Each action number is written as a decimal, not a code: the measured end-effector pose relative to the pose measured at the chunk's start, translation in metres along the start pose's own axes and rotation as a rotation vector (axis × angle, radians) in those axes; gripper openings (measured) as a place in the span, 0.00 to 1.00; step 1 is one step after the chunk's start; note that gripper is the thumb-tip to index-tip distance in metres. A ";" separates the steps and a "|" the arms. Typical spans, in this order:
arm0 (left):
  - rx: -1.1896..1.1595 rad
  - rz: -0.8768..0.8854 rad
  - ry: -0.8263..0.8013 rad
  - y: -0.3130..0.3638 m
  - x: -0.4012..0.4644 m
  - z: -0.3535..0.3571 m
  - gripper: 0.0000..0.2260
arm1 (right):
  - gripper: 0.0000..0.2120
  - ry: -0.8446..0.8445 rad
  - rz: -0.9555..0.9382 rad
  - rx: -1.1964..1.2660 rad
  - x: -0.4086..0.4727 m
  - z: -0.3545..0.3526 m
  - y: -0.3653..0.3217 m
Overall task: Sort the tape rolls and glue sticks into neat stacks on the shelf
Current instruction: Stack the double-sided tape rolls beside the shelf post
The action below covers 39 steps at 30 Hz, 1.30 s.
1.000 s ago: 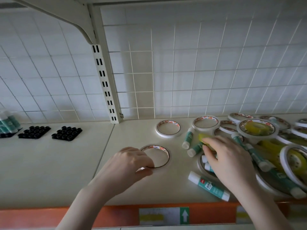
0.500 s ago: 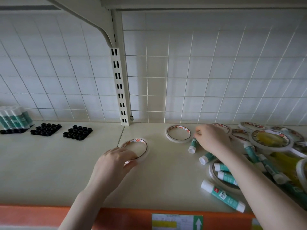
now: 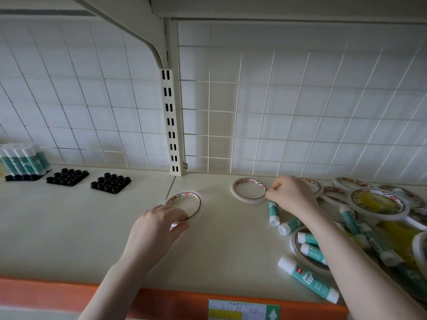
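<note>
Barely started tbh: my left hand pinched one tape roll mid-frame, right hand pinched another tape roll's rim, lower-right pile still unsorted.

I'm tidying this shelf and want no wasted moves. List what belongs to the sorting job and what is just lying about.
Belongs to the job:
- tape roll, gripped by left hand
- second tape roll, at right hand
- loose glue sticks
- tape pile
- standing glue sticks

Lying about:
- empty black trays
- shelf label
</note>
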State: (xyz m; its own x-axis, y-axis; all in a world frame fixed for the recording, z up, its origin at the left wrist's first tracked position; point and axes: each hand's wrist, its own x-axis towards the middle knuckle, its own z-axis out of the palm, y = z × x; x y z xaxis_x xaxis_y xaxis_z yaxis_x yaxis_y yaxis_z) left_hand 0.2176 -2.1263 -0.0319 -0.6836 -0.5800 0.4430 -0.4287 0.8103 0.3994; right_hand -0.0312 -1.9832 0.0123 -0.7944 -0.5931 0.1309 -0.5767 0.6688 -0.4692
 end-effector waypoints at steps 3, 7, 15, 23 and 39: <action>0.012 -0.012 0.019 0.001 -0.001 -0.001 0.03 | 0.05 0.021 -0.045 0.129 -0.007 -0.007 -0.003; 0.052 -0.001 0.091 0.003 -0.003 -0.009 0.05 | 0.03 0.047 -0.167 0.276 -0.018 -0.014 -0.012; 0.178 0.049 0.190 -0.014 -0.015 -0.049 0.08 | 0.05 0.122 -0.353 0.361 -0.037 -0.002 -0.050; 0.249 0.073 0.248 -0.089 -0.039 -0.106 0.08 | 0.08 0.158 -0.443 0.336 -0.063 0.040 -0.131; 0.306 0.110 0.287 -0.302 -0.081 -0.241 0.13 | 0.07 0.221 -0.522 0.401 -0.101 0.155 -0.358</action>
State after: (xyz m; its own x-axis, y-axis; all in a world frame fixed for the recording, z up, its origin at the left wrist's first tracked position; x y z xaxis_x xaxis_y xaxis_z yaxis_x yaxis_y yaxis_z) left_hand 0.5446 -2.3442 0.0054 -0.5616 -0.4531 0.6924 -0.5470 0.8311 0.1003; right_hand 0.2845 -2.2321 0.0315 -0.4769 -0.6583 0.5824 -0.8130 0.0785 -0.5770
